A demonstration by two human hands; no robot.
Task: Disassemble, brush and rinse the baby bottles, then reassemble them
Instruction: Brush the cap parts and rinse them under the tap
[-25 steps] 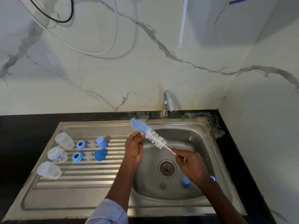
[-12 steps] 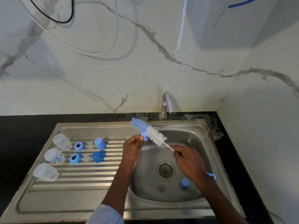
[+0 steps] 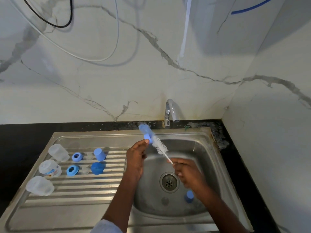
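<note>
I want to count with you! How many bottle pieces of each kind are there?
Clear bottles: 3
Blue rings: 3
Clear teats: 2
Blue caps: 3
Total: 11

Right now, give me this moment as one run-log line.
step: brushing blue ring | left hand: holds ring | right hand: grips bottle brush handle | location: over sink | tap: no water visible

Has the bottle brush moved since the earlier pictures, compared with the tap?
Yes. The bottle brush has moved up and back, and its blue tip now lies closer to the tap than one second ago.
</note>
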